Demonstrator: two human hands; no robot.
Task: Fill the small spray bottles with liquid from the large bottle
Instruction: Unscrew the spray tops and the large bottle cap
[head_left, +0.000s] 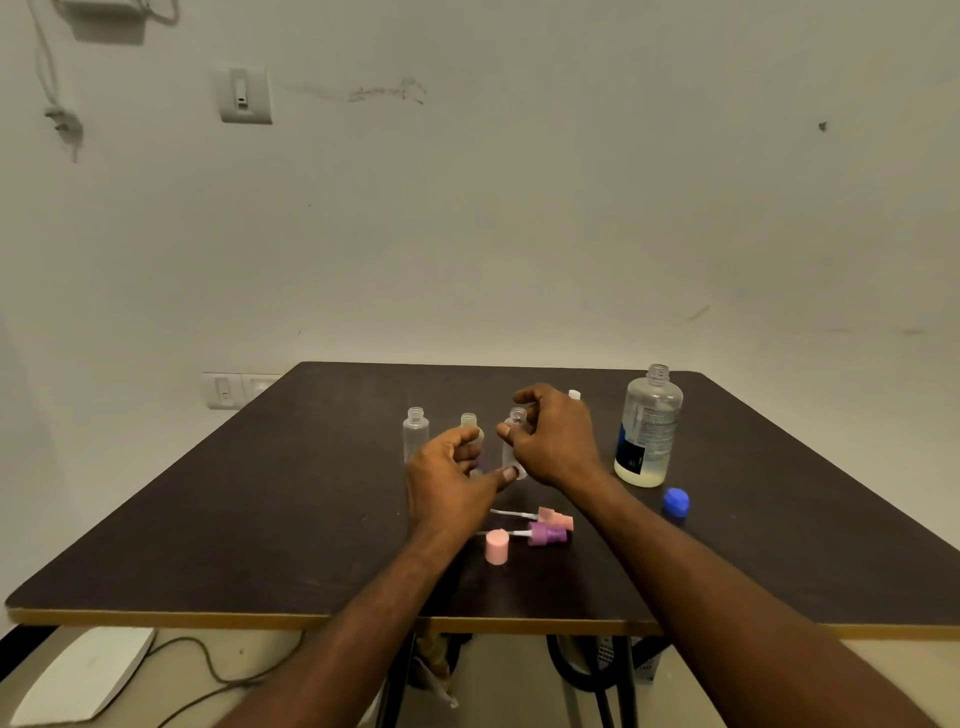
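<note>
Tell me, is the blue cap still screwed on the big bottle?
No. The blue cap lies on the table beside the big bottle, whose neck is open.

Middle small bottle (469, 423): lower body hidden behind left hand (447, 478). Third small bottle (517, 421): body mostly covered by right hand (556, 441). White object (574, 395) behind right hand: only tip showing, kind indeterminable. Large bottle (648, 426): label print too small to read. Table (260, 519): right corner cut off by frame edge.
</note>
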